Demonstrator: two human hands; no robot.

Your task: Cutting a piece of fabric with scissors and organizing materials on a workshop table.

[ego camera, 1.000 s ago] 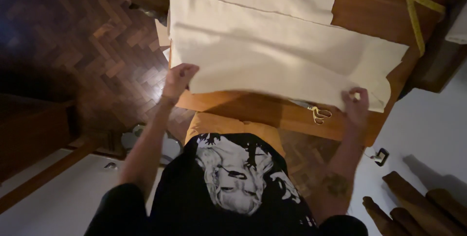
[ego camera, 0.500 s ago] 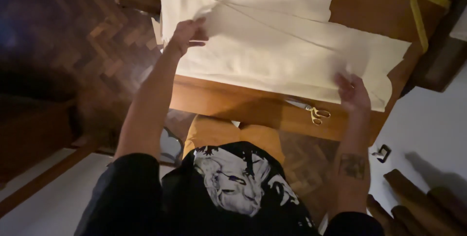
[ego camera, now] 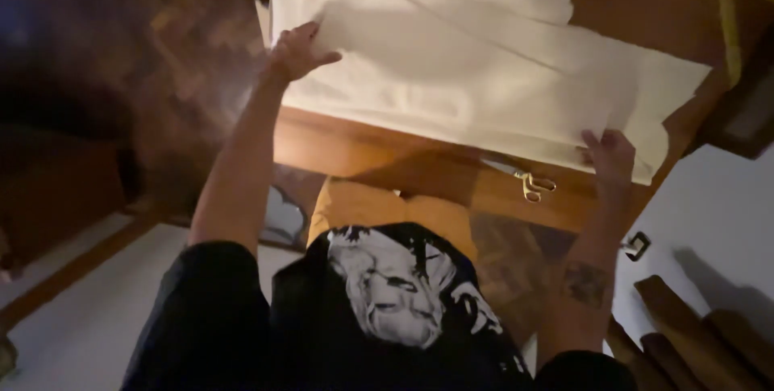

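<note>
Right hand: the right hand (ego camera: 610, 157) is gripping the near right edge of the cream fabric sheet (ego camera: 500, 89), fingers curled onto the cloth just above the scissors (ego camera: 528, 185); forearm rising nearly straight from the body, wrist slightly bent back.
Left hand: the left hand (ego camera: 297, 52) is reaching further, arm fully stretched, thumb spread out to the right and pressing on the sheet's left edge; whether the fingers are pinching a layer or only lying flat on it, I cannot tell.
Fabric location: the sheet is lying across the wooden desk (ego camera: 387, 153), its right corner hanging past the desk edge, a fold line running diagonally through it.
Risk, near: the scissors are lying partly under the overhanging cloth; a pull towards the body is likely dragging them off the desk.
Risk, mid: the hands are holding at unequal reach, so uneven tension is probably skewing the layers or creasing them.
Risk, far: the yellow tape measure (ego camera: 730, 16) is resting near the far right corner; a shifting sheet could catch it.
</note>
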